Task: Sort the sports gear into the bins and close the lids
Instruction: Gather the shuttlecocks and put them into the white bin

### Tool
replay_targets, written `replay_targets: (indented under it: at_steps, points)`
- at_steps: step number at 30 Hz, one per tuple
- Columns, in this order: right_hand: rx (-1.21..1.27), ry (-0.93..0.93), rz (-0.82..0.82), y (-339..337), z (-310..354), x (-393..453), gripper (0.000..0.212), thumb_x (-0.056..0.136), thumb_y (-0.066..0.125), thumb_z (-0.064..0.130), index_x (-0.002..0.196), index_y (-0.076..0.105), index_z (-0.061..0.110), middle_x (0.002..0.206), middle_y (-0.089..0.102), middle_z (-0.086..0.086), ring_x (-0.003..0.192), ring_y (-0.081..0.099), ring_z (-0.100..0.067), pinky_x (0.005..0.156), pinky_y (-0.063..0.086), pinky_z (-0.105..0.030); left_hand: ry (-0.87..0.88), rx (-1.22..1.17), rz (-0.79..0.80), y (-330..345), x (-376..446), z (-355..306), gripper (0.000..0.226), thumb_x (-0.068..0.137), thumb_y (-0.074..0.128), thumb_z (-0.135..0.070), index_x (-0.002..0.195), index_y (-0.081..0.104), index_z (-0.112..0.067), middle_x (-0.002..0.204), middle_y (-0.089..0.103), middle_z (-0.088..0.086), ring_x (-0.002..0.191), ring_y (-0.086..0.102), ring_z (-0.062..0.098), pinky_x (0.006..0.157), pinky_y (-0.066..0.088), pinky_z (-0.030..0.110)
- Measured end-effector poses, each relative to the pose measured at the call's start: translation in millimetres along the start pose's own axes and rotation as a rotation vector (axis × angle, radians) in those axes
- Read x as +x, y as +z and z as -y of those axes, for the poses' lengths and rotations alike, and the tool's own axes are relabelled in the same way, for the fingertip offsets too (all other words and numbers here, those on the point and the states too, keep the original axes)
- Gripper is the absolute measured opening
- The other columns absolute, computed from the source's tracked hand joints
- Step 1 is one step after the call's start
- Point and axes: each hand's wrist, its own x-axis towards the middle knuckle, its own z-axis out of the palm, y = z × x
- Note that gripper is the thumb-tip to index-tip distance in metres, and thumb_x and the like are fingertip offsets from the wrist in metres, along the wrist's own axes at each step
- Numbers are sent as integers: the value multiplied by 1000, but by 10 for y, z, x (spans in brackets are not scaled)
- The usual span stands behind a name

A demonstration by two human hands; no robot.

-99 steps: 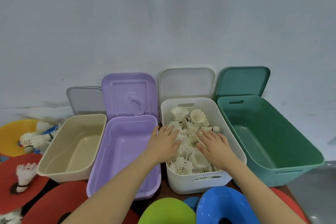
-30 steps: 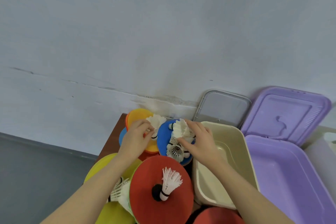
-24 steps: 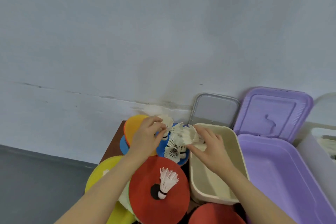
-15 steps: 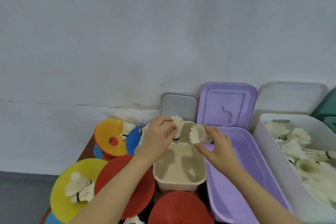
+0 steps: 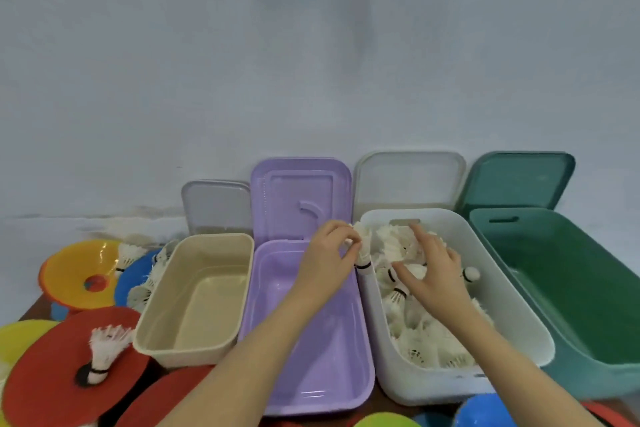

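Observation:
Four open bins stand in a row: beige (image 5: 214,236), purple (image 5: 311,357), white (image 5: 519,319) and green (image 5: 571,288). The white bin holds a pile of white shuttlecocks (image 5: 426,340). My left hand (image 5: 325,256) pinches one shuttlecock (image 5: 363,246) just over the white bin's left rim. My right hand (image 5: 433,277) lies over the pile with its fingers spread. More shuttlecocks (image 5: 145,284) lie on a blue cone at the left. One shuttlecock (image 5: 104,350) stands on a red disc cone (image 5: 52,367).
Each bin's lid leans on the wall behind it: grey (image 5: 216,204), purple (image 5: 301,198), white (image 5: 408,180), green (image 5: 519,180). An orange-yellow cone (image 5: 83,274) and a yellow one (image 5: 17,333) sit at the left. Blue (image 5: 485,412) and lime (image 5: 381,421) cones lie along the front edge.
Both hands picked shuttlecocks off the blue cone at the left and carried them right, over the beige and purple bins, to the white bin. My view swung right with them.

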Motion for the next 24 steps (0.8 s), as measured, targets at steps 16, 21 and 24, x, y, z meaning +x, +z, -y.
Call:
replay_targets:
  at_steps: [16,21,24]
  points:
    - [-191,236,497,-43,-1096,63,59,98,34,43,148,13,20,147,33,4,138,25,-17,113,12,-38,-167,328,448,1081,250,48,36,95,39,-17,131,40,-19,127,51,7,105,53,27,84,44,36]
    - [-203,241,672,21,-1187,-9,68,96,15,55,150,0,17,158,-1,-1,144,-3,-14,116,-1,-36,12,607,583,1096,203,41,48,101,30,-29,147,21,-24,149,33,1,134,32,19,109,17,33]
    - [-243,219,792,-15,-1144,-77,71,95,12,58,149,-6,15,157,-9,-1,144,-9,-13,116,-3,-33,-16,704,621,1085,137,45,49,101,27,-35,148,18,-24,147,36,0,136,28,17,113,6,36]
